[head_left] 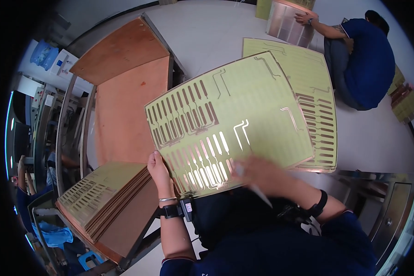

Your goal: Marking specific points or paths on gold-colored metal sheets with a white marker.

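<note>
A large yellow-green circuit board panel [262,96] with copper traces lies tilted in front of me. My left hand [158,169] grips its near left edge, thumb on top. Over the panel's near edge, beside the shiny copper strips, my right hand [267,177] is smeared by motion. A slim, pale, pointed tool [261,195] sticks out from under that hand; its exact kind is unclear. Beneath the panel's right side shows another stack of similar panels [324,124], partly covered.
At left, a wooden-faced rack [131,110] carries a pile of panels [96,188] on its lower board. Back right, a squatting co-worker [365,60] touches a curved stack of panels [290,23]. A metal drawer cabinet [391,216] stands at right, a water dispenser [46,55] far left.
</note>
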Demonstrator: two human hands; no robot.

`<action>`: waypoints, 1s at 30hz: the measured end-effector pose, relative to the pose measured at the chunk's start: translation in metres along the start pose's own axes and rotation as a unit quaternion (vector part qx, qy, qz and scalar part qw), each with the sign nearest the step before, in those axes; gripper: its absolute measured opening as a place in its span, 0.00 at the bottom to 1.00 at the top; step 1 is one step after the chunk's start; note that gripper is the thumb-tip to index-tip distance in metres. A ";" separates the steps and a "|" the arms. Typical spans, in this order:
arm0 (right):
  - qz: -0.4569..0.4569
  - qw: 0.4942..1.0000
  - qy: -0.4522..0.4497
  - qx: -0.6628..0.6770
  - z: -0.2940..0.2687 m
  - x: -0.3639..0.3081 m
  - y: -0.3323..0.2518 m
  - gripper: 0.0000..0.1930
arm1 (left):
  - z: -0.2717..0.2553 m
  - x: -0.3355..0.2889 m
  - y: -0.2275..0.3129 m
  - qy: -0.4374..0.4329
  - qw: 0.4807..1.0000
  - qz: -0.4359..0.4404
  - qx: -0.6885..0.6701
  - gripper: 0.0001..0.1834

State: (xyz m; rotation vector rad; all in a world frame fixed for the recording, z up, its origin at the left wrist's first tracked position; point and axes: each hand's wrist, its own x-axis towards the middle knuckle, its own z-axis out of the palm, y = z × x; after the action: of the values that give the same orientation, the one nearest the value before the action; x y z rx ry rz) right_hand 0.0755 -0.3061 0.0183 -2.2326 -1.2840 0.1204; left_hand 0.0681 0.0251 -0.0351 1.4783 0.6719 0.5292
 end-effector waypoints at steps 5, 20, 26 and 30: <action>-0.039 0.926 -0.196 0.322 -0.007 -0.013 -0.035 0.16 | -0.010 0.005 -0.010 -0.015 1.000 -0.001 -0.001 0.15; -0.006 0.988 0.141 0.068 -0.027 -0.014 0.014 0.12 | -0.004 0.003 -0.005 -0.008 1.000 0.017 0.017 0.16; -0.018 0.987 0.153 0.052 -0.025 -0.012 0.014 0.12 | -0.002 0.001 -0.002 -0.008 1.000 0.002 0.010 0.16; -0.016 0.986 0.155 0.055 -0.023 -0.013 0.015 0.12 | -0.003 0.001 -0.002 -0.009 1.000 0.008 0.011 0.15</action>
State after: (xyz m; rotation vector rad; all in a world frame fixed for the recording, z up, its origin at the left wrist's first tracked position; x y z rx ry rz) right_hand 0.0883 -0.3321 0.0273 -2.0405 -1.1155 -0.1593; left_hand 0.0666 0.0276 -0.0368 1.5087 0.6547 0.5208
